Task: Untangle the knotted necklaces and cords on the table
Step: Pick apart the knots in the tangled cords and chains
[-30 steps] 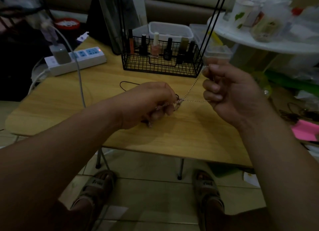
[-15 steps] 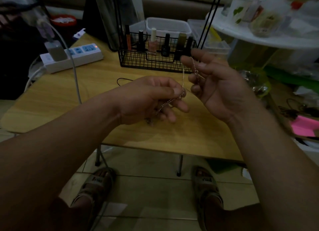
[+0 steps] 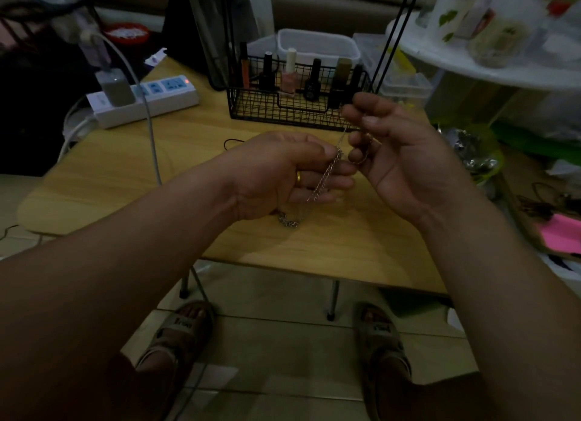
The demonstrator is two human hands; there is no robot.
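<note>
both hands up over the table (image 3: pixel 314 247), left hand (image 3: pixel 283 175) and right hand (image 3: pixel 399 156) each pinching the silver chain (image 3: pixel 327 175)

Single head-worn wide-angle view, facing forward and down, close over the table (image 3: pixel 132 181)

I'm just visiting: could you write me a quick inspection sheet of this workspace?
Surface: wooden table, bare wood near the front edge.
Job's things: silver chain held between both hands, its tail bunched below the left one; black cord lying behind.
Clutter: wire basket of nail polish bottles.
Grippers: left hand and right hand each pinch the chain.
Cables: power strip with charger, grey cable trailing off.
Surroundings: white shelf at right, tiled floor.
</note>
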